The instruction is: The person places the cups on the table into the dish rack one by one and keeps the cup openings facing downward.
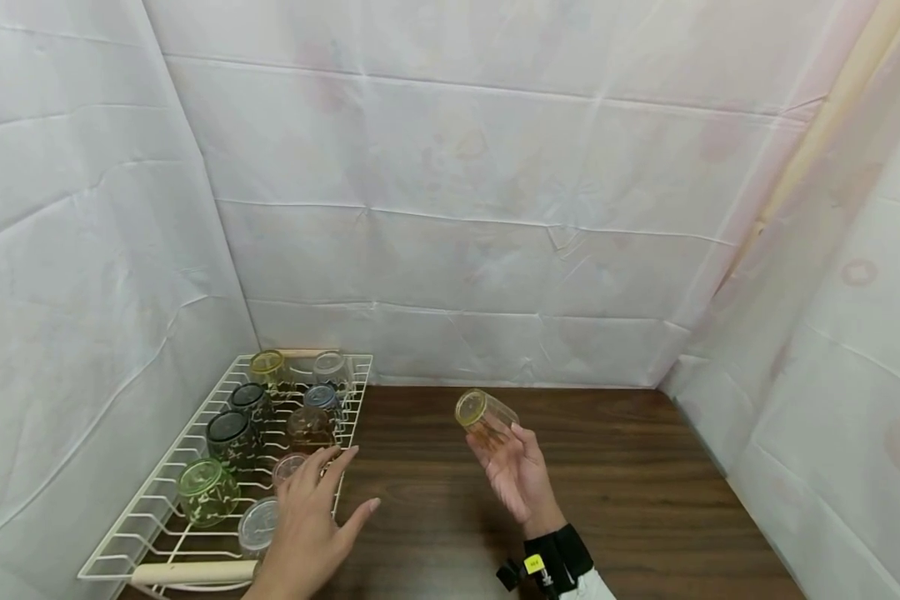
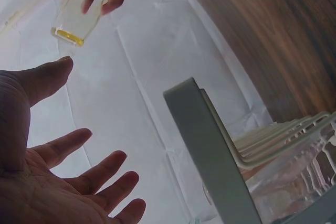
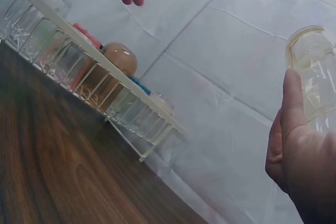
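My right hand (image 1: 517, 479) holds a clear drinking glass (image 1: 495, 412) with a yellowish rim, tilted above the brown table. In the right wrist view the thumb lies along the side of the glass (image 3: 312, 77). My left hand (image 1: 311, 517) is spread, fingers apart, over the right side of a white wire dish rack (image 1: 116, 546); nothing is in its grasp. It partly covers a pinkish glass (image 1: 288, 467) and a clear glass (image 1: 258, 525) in the rack. The left wrist view shows that palm (image 2: 47, 192) bare.
Two rows of glasses stand in the rack, among them a green glass (image 1: 208, 493), a dark glass (image 1: 232, 437), a brownish glass (image 1: 309, 427) and a blue-tinted glass (image 1: 322, 397). A pale handle (image 1: 195, 572) spans its near end. White sheeting (image 1: 450, 250) encloses the wooden table (image 1: 630, 467).
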`<move>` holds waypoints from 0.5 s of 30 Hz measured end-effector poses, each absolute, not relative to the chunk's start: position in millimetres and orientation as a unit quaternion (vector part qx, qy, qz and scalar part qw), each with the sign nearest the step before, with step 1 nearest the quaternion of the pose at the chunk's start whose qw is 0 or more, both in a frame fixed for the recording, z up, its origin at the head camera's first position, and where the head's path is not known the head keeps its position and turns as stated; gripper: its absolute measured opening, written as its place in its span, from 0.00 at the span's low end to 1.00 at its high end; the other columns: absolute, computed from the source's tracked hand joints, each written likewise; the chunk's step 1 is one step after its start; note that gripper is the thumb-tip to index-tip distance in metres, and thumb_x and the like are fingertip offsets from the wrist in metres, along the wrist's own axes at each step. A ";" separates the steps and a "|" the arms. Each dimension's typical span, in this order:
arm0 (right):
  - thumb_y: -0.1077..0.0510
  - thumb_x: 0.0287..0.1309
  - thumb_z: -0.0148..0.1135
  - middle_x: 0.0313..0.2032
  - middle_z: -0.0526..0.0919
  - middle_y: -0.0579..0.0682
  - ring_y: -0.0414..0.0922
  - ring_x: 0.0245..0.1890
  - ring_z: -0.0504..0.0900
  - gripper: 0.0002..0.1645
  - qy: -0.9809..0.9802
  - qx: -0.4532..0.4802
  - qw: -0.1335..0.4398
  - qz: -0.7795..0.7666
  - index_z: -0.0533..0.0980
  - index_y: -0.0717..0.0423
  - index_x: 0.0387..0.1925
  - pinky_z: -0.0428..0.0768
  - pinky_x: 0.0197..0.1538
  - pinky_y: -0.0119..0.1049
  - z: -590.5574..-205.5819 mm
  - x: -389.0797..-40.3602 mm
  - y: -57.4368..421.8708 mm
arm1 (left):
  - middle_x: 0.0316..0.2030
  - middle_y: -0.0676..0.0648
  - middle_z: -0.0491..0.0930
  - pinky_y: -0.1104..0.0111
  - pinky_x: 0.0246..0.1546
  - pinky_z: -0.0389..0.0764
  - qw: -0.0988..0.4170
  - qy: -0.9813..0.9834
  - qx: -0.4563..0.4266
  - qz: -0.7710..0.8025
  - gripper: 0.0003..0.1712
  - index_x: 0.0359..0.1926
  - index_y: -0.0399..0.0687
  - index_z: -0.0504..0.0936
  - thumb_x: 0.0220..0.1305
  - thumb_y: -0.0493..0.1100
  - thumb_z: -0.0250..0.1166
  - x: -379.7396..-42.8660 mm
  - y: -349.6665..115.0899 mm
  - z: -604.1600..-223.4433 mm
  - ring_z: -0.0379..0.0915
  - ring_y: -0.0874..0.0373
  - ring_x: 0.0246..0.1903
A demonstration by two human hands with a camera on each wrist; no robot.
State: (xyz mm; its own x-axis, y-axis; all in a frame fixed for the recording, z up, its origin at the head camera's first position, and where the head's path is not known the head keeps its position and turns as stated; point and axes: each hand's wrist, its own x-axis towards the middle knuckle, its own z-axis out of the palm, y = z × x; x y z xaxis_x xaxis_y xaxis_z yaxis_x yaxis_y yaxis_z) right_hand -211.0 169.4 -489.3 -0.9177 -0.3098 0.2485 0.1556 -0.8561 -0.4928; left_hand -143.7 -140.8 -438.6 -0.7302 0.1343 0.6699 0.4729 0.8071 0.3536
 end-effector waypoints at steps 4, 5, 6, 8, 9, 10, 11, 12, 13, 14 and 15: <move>0.52 0.86 0.27 0.67 0.75 0.54 0.46 0.67 0.79 0.28 0.225 -0.180 0.130 -0.949 0.65 0.57 0.72 0.80 0.73 0.37 -491.9 -210.4 166.9 | 0.59 0.35 0.81 0.34 0.54 0.70 0.320 -0.895 -0.168 -0.262 0.44 0.65 0.49 0.83 0.44 0.49 0.88 -143.4 -139.0 -438.7 0.77 0.31 0.59; 0.52 0.86 0.28 0.67 0.75 0.54 0.46 0.67 0.80 0.27 0.223 -0.181 0.133 -0.949 0.65 0.57 0.72 0.80 0.73 0.37 -492.5 -210.4 166.4 | 0.60 0.35 0.81 0.33 0.54 0.70 0.318 -0.895 -0.168 -0.263 0.44 0.65 0.49 0.83 0.44 0.49 0.88 -143.3 -138.7 -438.5 0.77 0.31 0.59; 0.52 0.86 0.29 0.67 0.76 0.54 0.47 0.67 0.80 0.27 0.222 -0.180 0.134 -0.949 0.65 0.56 0.72 0.79 0.73 0.38 -492.9 -210.4 166.0 | 0.60 0.35 0.81 0.33 0.54 0.70 0.316 -0.896 -0.168 -0.264 0.44 0.65 0.49 0.83 0.44 0.49 0.88 -143.3 -138.3 -438.2 0.77 0.30 0.59; 0.51 0.86 0.30 0.68 0.76 0.54 0.46 0.68 0.80 0.27 0.223 -0.177 0.135 -0.949 0.65 0.56 0.73 0.79 0.74 0.38 -493.2 -210.6 165.4 | 0.60 0.35 0.81 0.32 0.54 0.71 0.312 -0.897 -0.166 -0.264 0.44 0.66 0.49 0.82 0.45 0.49 0.88 -144.3 -137.5 -437.1 0.78 0.30 0.59; 0.51 0.86 0.30 0.68 0.76 0.54 0.46 0.68 0.80 0.27 0.221 -0.177 0.136 -0.949 0.64 0.56 0.73 0.79 0.74 0.38 -493.3 -210.9 165.2 | 0.60 0.35 0.81 0.32 0.54 0.71 0.310 -0.898 -0.165 -0.265 0.44 0.66 0.49 0.82 0.46 0.49 0.87 -144.8 -137.3 -436.4 0.78 0.30 0.59; 0.51 0.86 0.30 0.68 0.76 0.53 0.46 0.68 0.80 0.27 0.221 -0.177 0.136 -0.949 0.64 0.56 0.74 0.79 0.74 0.38 -493.4 -211.1 165.1 | 0.60 0.35 0.81 0.31 0.54 0.71 0.308 -0.899 -0.164 -0.265 0.44 0.66 0.50 0.82 0.46 0.49 0.87 -145.2 -137.1 -435.8 0.78 0.30 0.59; 0.51 0.86 0.30 0.68 0.76 0.53 0.47 0.69 0.80 0.27 0.219 -0.178 0.137 -0.950 0.64 0.56 0.74 0.79 0.74 0.38 -493.6 -211.1 165.1 | 0.60 0.35 0.81 0.31 0.54 0.71 0.307 -0.899 -0.163 -0.265 0.44 0.66 0.50 0.82 0.46 0.49 0.87 -145.6 -137.0 -435.5 0.78 0.30 0.59; 0.51 0.86 0.30 0.68 0.76 0.53 0.47 0.69 0.79 0.27 0.218 -0.180 0.137 -0.949 0.64 0.55 0.74 0.79 0.74 0.39 -493.7 -211.2 165.0 | 0.60 0.35 0.81 0.31 0.54 0.71 0.306 -0.900 -0.162 -0.264 0.44 0.66 0.50 0.82 0.46 0.49 0.87 -145.8 -136.9 -435.4 0.78 0.31 0.59; 0.52 0.86 0.29 0.68 0.76 0.53 0.47 0.69 0.79 0.27 0.218 -0.181 0.138 -0.949 0.64 0.55 0.74 0.79 0.74 0.39 -493.8 -211.0 165.1 | 0.60 0.35 0.81 0.31 0.54 0.71 0.306 -0.900 -0.162 -0.264 0.44 0.66 0.50 0.82 0.46 0.49 0.87 -145.9 -136.9 -435.5 0.78 0.31 0.59; 0.52 0.86 0.28 0.68 0.76 0.53 0.47 0.69 0.79 0.27 0.220 -0.183 0.139 -0.948 0.64 0.55 0.74 0.79 0.74 0.39 -493.8 -210.6 165.1 | 0.60 0.35 0.81 0.31 0.54 0.71 0.307 -0.900 -0.162 -0.265 0.44 0.66 0.49 0.83 0.46 0.49 0.87 -145.7 -136.9 -435.8 0.78 0.30 0.59; 0.52 0.86 0.28 0.68 0.77 0.52 0.46 0.68 0.79 0.27 0.220 -0.183 0.140 -0.948 0.64 0.54 0.73 0.79 0.74 0.39 -493.7 -210.1 165.3 | 0.60 0.35 0.81 0.31 0.54 0.71 0.309 -0.899 -0.163 -0.264 0.43 0.65 0.49 0.83 0.46 0.49 0.87 -145.6 -137.0 -436.3 0.78 0.30 0.59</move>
State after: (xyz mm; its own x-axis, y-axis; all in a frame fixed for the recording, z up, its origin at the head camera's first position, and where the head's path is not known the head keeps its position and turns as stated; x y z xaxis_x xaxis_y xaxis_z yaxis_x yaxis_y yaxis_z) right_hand -210.1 165.3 -493.7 -0.8936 -0.3466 0.2850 0.1855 -0.8637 -0.4687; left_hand -145.6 -137.0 -436.3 -0.7563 0.1302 0.6411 0.4561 0.8074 0.3742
